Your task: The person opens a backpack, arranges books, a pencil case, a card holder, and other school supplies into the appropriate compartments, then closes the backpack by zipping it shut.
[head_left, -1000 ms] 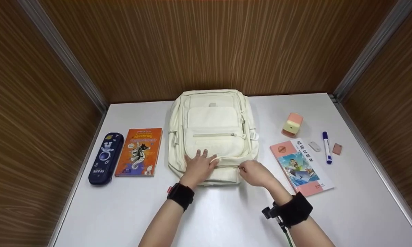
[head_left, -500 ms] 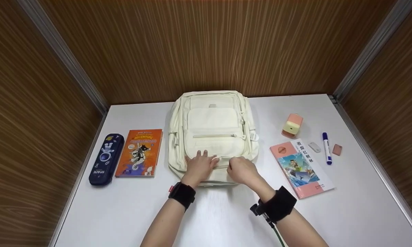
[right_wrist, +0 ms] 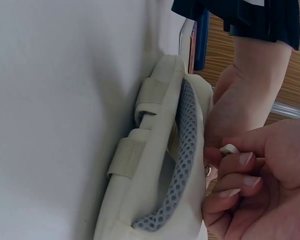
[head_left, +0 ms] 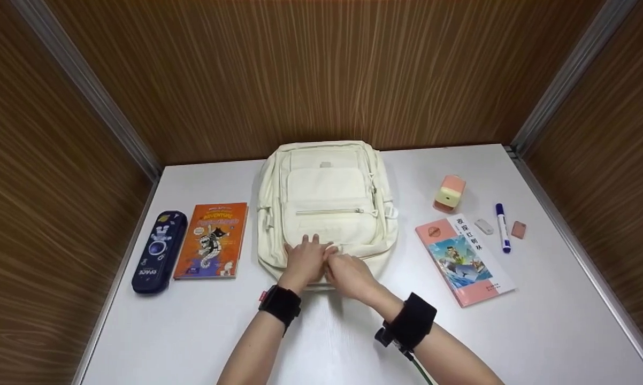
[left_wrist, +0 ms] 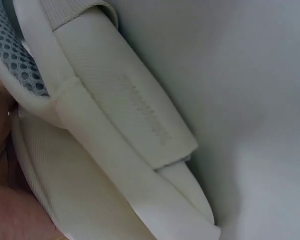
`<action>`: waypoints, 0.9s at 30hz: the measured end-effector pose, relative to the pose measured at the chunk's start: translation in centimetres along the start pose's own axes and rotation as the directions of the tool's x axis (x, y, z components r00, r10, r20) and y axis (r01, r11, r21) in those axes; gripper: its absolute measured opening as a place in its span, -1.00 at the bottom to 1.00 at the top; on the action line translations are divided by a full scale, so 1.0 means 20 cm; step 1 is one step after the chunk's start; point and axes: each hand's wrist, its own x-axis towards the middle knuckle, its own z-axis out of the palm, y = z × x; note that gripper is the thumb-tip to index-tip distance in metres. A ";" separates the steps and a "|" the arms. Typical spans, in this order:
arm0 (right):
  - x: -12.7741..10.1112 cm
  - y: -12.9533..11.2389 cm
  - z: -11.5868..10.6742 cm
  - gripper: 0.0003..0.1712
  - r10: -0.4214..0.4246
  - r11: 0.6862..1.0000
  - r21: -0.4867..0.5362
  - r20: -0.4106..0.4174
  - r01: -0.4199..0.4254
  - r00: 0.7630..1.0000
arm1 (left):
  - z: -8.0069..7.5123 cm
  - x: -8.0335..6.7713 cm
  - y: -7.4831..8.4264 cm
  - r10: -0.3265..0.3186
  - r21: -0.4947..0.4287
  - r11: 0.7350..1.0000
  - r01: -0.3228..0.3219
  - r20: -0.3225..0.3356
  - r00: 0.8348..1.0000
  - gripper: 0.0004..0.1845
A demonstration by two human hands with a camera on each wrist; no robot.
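Observation:
A cream backpack point(head_left: 327, 184) lies front side up in the middle of the white table, its carry handle end nearest me. Flat on its near part rests my left hand point(head_left: 304, 262), fingers spread and mostly straight. Close against it, my right hand point(head_left: 349, 275) has curled fingers at the near front pocket's zipper. The right wrist view shows a small white zipper pull point(right_wrist: 230, 149) pinched between its thumb and index finger. Most of that zipper is hidden under both hands. In the left wrist view, only part of the left hand shows beside the backpack's strap point(left_wrist: 115, 90).
Left of the backpack lie an orange book point(head_left: 212, 240) and a navy pencil case point(head_left: 160, 251). To its right are a pink-edged book point(head_left: 463, 259), a pink and yellow pencil sharpener point(head_left: 450, 192), a white eraser point(head_left: 483, 226), a blue-capped marker point(head_left: 503, 228) and a small pink eraser point(head_left: 519, 230).
My right hand has moved left along the near pocket's zipper, from the backpack's right side to beside my left hand. The left hand has stayed on the backpack. The head view has shifted slightly.

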 end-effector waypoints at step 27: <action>0.05 0.39 -0.05 -0.71 0.158 0.987 -0.037 -0.007 -0.158 0.987 | -0.03 -0.12 0.05 0.252 0.060 0.966 -0.251 -0.431 0.867 -0.91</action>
